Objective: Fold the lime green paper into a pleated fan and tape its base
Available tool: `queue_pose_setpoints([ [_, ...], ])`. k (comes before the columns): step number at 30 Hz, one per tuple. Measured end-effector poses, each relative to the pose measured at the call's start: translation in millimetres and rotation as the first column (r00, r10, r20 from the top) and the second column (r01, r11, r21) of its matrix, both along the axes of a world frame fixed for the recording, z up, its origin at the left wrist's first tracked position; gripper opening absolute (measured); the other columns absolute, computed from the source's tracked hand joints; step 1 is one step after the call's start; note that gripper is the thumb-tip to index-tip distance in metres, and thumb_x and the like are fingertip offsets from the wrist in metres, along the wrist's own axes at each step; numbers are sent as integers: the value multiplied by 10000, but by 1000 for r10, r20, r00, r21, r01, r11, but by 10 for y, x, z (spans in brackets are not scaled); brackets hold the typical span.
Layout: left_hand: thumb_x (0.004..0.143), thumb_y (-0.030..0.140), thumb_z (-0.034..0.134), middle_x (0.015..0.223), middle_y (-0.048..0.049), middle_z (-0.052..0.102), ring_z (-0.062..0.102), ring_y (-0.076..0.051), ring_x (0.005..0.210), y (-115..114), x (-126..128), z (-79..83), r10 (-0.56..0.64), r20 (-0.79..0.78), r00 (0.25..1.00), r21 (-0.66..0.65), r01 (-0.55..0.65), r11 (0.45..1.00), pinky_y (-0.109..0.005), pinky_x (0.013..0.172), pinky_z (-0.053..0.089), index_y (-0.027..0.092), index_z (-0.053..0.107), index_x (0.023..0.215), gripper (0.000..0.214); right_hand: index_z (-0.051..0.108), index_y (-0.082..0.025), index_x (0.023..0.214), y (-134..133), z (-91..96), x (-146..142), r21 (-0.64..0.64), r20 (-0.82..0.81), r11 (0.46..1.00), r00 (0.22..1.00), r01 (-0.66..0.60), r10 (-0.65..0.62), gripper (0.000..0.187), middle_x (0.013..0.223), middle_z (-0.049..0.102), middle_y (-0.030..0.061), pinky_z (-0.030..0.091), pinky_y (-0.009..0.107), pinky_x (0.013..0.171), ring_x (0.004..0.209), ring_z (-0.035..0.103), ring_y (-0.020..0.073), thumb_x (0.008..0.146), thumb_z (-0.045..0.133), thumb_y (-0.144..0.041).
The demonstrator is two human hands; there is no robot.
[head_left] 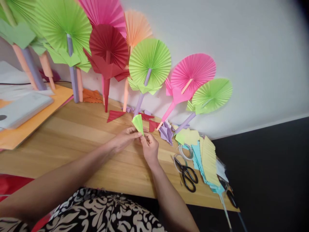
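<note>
Both my hands meet over the middle of the wooden table point(72, 135). My left hand point(124, 138) and my right hand point(150, 146) pinch the lower end of a small folded light-green paper piece point(138, 122), which sticks up between the fingertips. Each hand's fingers are closed on it. Behind the hands, pleated paper fans on rolled paper sticks lean against the white wall: a green one point(150, 61), a dark red one point(108, 45), a pink one point(193, 72) and another green one point(212, 93).
Black-handled scissors point(187, 174) lie right of my right hand, beside a tape roll point(184, 151) and pleated yellow paper point(209, 159) on blue sheets. Red paper scraps point(115, 114) and purple folded bits point(166, 131) lie by the wall. A white device point(21, 108) rests on orange paper at left.
</note>
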State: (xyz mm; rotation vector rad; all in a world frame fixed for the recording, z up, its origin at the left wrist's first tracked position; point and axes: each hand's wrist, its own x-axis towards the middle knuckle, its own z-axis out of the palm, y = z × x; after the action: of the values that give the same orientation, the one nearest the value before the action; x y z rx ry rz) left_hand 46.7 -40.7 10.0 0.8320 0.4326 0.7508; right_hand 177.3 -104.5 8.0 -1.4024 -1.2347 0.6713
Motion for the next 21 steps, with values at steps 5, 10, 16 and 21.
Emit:
queue_pose_setpoints([
  [5, 644, 413, 895, 824, -50, 727, 600, -144, 759, 24, -8, -76, 9, -10, 1000, 38, -8, 999, -272, 783, 447, 136, 782, 916, 404, 680, -193, 848, -22, 11, -34, 20, 59, 1000, 998, -7, 5, 217, 942, 763, 47, 553, 252, 659, 722, 709, 157, 892, 603, -391],
  [10, 666, 415, 884, 783, -49, 715, 563, -119, 681, 13, -4, -54, 56, 29, 998, 35, -57, 998, -246, 687, 425, 124, 778, 871, 371, 675, -203, 832, -51, 32, -53, 49, 145, 999, 989, -4, -3, 197, 828, 773, 36, 541, 255, 650, 688, 716, 162, 904, 592, -367],
  [16, 664, 406, 887, 865, -76, 745, 591, -152, 747, 93, -97, 85, 129, 67, 989, 17, -131, 991, -256, 680, 438, 129, 753, 833, 351, 667, -210, 829, -73, 14, -77, 30, 227, 1000, 974, 7, -13, 173, 723, 766, 12, 511, 250, 607, 608, 691, 154, 903, 591, -347],
  [21, 678, 386, 884, 836, -61, 757, 637, -176, 866, 171, -154, 136, 195, 109, 975, 13, -198, 980, -271, 826, 433, 156, 750, 882, 336, 672, -212, 853, -69, -21, -94, 27, 222, 1000, 975, -9, 3, 173, 729, 768, 15, 512, 247, 607, 635, 705, 161, 902, 596, -360],
])
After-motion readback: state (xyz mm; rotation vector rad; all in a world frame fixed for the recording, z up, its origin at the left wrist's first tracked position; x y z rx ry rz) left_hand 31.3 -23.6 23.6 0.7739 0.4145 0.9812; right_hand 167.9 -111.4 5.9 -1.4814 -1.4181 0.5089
